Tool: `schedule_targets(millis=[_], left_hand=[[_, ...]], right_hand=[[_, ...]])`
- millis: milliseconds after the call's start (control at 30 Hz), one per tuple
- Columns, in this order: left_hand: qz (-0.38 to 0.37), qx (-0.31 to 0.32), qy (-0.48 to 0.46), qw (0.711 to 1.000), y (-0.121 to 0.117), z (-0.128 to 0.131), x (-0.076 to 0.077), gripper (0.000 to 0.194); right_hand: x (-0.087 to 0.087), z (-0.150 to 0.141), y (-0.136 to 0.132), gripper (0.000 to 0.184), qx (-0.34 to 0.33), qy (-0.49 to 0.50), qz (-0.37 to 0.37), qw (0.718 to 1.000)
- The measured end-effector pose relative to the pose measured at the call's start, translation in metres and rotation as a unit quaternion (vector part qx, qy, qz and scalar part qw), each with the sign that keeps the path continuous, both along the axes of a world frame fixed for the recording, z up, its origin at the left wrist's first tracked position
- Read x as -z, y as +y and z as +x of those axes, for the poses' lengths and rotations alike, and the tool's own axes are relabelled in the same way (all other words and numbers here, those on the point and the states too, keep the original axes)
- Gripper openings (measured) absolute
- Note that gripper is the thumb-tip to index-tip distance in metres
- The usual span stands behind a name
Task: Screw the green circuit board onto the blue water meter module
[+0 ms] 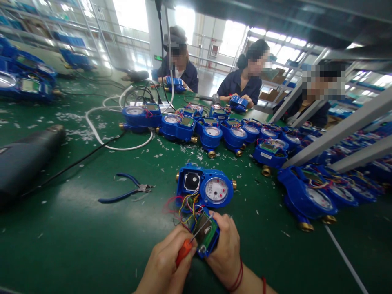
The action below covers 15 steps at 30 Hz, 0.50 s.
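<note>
Left hand [170, 255] grips a screwdriver [184, 251]; right hand [226, 245] grips a cover [206, 233].

The screwdriver slants over the cover, near the middle of the tabletop [92, 245]. Wires [184, 202] run from the cover to an opened meter [218, 190] just beyond. Pliers [131, 189] lie left, a dark tool [29, 157] farther left. More meters [212, 132] stand far and right; three people [243, 83] sit beyond.

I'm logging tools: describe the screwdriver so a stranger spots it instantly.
Look over the green tabletop to the left hand at its near side. That hand grips the screwdriver, whose orange handle sets it apart from the blue-handled pliers lying farther left.
</note>
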State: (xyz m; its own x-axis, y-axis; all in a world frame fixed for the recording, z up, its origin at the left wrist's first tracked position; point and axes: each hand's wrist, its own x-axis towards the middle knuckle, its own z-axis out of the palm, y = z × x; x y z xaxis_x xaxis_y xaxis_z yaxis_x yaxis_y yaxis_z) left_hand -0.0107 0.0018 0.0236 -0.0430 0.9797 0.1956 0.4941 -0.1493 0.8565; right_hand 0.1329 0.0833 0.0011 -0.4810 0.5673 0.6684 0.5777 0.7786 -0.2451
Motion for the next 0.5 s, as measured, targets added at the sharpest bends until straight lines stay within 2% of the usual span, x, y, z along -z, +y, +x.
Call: schedule_targets(millis=[267, 500], left_hand=[[0.025, 0.023, 0.035, 0.999, -0.003, -0.005, 0.008, 0.012], [0.059, 0.105, 0.083, 0.989, -0.001, -0.023, 0.002, 0.014]], right_hand=[[0.0, 0.0, -0.002, 0.046, 0.004, 0.008, -0.034, 0.999], [-0.007, -0.002, -0.002, 0.054, -0.003, 0.002, -0.03, 1.0]])
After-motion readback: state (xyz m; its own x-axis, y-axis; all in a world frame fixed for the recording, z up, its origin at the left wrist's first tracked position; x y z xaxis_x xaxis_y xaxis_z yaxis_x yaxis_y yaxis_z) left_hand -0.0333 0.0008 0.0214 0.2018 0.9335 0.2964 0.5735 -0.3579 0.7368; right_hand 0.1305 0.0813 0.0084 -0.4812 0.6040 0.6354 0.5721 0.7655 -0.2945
